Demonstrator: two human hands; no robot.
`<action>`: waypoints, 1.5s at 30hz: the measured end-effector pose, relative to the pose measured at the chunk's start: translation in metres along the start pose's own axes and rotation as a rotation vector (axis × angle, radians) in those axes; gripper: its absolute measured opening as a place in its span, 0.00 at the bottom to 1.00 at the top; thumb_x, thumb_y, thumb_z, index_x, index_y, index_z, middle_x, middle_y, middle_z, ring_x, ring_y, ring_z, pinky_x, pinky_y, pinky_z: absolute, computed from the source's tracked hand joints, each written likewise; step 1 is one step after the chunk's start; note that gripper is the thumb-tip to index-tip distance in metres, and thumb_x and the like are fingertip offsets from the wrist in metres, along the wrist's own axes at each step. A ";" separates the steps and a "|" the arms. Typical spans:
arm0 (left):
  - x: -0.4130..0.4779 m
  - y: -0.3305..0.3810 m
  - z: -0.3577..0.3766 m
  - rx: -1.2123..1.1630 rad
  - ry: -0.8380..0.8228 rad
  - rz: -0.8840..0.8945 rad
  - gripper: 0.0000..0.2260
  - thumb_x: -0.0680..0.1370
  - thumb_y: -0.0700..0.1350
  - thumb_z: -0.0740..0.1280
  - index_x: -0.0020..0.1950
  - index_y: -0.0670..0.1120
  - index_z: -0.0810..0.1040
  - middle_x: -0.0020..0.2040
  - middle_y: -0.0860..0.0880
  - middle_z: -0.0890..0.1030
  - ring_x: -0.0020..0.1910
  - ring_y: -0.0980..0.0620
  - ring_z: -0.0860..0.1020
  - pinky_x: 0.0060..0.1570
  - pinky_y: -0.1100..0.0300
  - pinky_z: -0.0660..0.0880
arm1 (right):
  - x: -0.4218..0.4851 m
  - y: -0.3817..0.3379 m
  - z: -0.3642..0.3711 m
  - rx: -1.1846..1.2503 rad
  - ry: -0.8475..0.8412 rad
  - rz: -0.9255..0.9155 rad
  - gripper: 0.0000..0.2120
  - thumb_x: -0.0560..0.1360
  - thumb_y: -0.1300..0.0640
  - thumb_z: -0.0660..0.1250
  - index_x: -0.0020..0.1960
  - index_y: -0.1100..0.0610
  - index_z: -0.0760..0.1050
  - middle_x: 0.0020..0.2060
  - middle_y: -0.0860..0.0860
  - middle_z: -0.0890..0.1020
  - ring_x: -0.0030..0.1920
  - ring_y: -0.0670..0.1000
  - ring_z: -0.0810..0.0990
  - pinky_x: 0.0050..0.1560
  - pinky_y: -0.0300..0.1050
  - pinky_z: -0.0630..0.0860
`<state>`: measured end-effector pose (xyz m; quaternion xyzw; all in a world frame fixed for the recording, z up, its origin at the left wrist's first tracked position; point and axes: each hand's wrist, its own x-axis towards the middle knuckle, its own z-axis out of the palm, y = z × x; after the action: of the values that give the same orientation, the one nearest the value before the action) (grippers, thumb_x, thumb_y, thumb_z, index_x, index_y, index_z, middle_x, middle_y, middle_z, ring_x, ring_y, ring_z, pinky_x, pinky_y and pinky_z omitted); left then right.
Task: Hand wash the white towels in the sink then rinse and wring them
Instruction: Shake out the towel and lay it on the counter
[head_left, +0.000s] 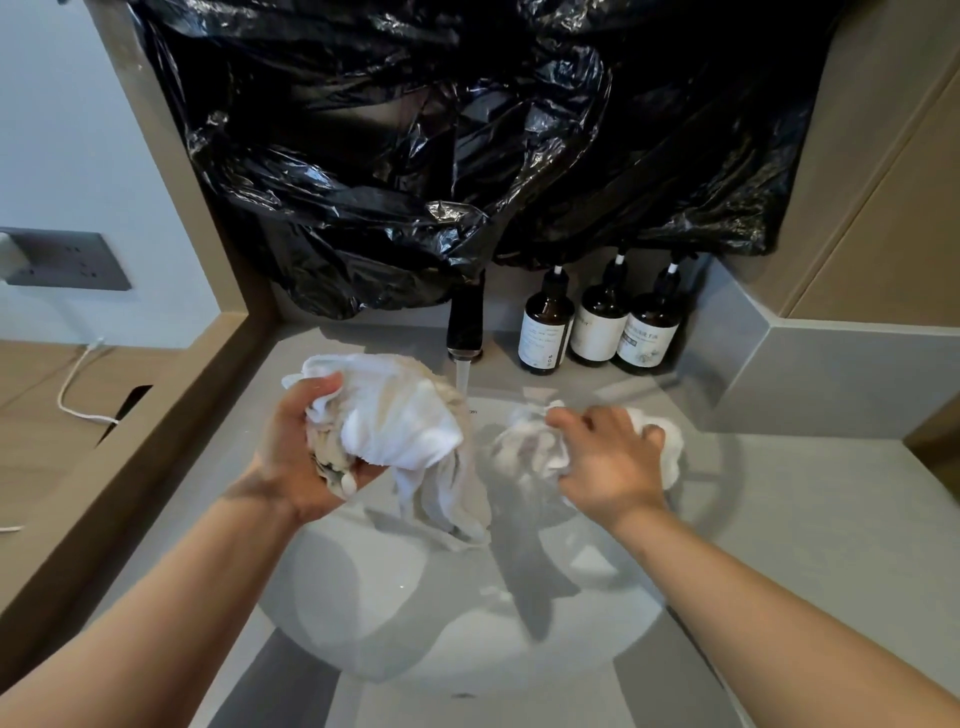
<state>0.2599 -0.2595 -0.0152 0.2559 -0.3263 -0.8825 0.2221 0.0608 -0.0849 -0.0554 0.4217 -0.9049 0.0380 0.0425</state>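
My left hand grips a bunched white towel above the left side of the round white sink, and the towel's loose end hangs down into the basin. My right hand lies curled over a second crumpled white towel at the sink's back right rim. A dark faucet stands behind the basin, and water runs from it in a thin stream between the two towels.
Three brown pump bottles stand on the grey counter behind the sink at the right. Black plastic sheeting covers the wall above. A wooden ledge borders the left; a white cable and wall socket lie beyond.
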 end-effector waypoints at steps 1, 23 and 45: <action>-0.002 0.001 -0.001 -0.013 0.022 -0.005 0.20 0.77 0.51 0.58 0.38 0.44 0.87 0.44 0.42 0.84 0.40 0.46 0.84 0.46 0.49 0.78 | 0.000 -0.010 0.000 0.041 -0.013 -0.016 0.27 0.72 0.52 0.64 0.69 0.42 0.62 0.61 0.49 0.70 0.66 0.53 0.64 0.58 0.53 0.62; -0.037 0.053 0.065 -0.124 -0.081 -0.219 0.10 0.64 0.48 0.68 0.33 0.42 0.81 0.33 0.49 0.81 0.28 0.51 0.80 0.22 0.63 0.76 | -0.020 -0.060 -0.078 1.405 -0.259 -0.018 0.12 0.74 0.58 0.68 0.51 0.42 0.73 0.52 0.44 0.81 0.53 0.44 0.79 0.52 0.39 0.74; -0.006 0.000 0.160 0.804 -0.048 -0.055 0.29 0.71 0.59 0.66 0.68 0.48 0.65 0.62 0.43 0.74 0.60 0.43 0.74 0.61 0.47 0.70 | -0.034 0.009 -0.196 1.818 0.134 0.508 0.11 0.76 0.53 0.66 0.53 0.60 0.77 0.41 0.56 0.82 0.39 0.54 0.80 0.39 0.46 0.75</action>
<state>0.1691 -0.1828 0.0914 0.3102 -0.6437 -0.6958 0.0727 0.0844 -0.0328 0.1351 0.0806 -0.5889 0.7609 -0.2602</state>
